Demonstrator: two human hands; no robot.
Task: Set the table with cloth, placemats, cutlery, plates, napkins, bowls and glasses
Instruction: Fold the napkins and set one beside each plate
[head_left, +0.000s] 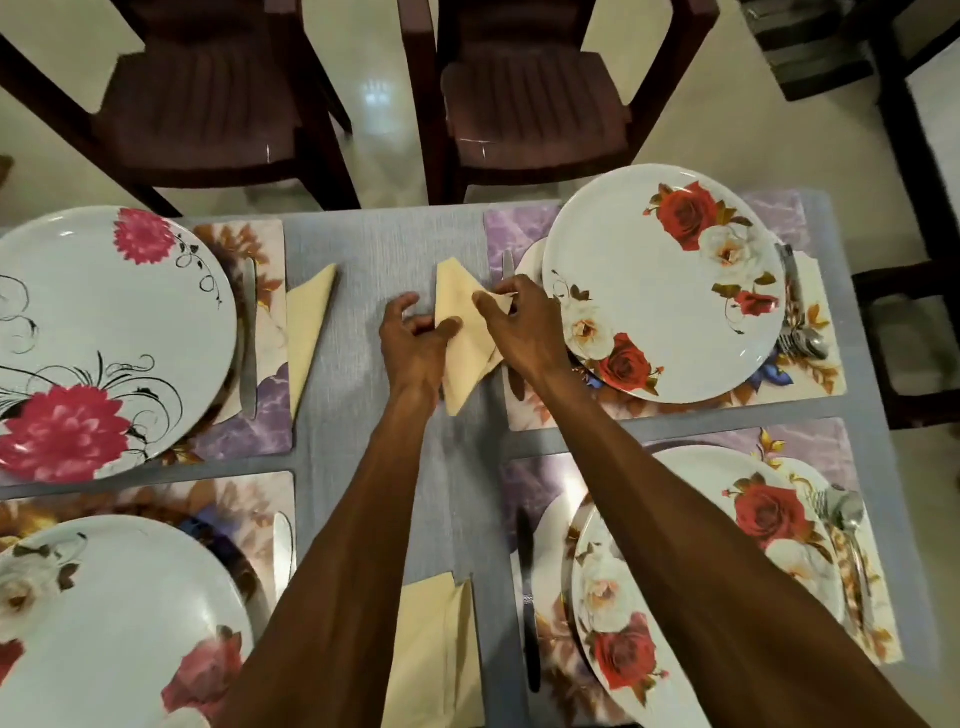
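A pale yellow folded napkin (460, 317) lies on the grey cloth (384, 244) between the two far placemats. My left hand (415, 343) pinches its left edge and my right hand (519, 327) grips its right corner. Another folded napkin (306, 322) rests beside the far left placemat (260, 415), and a third napkin (436, 649) lies near me between my forearms. Floral plates sit on all the mats: far left plate (104, 338), far right plate (670, 280), near left plate (104, 623), near right plate (701, 571). Knives (249, 338) and spoons (805, 343) lie beside the plates.
Two dark brown chairs (218, 104) (535, 98) stand at the far side of the table. Dark furniture legs (904, 208) stand to the right on the pale tiled floor. The table's right edge (852, 364) runs close to the right placemats.
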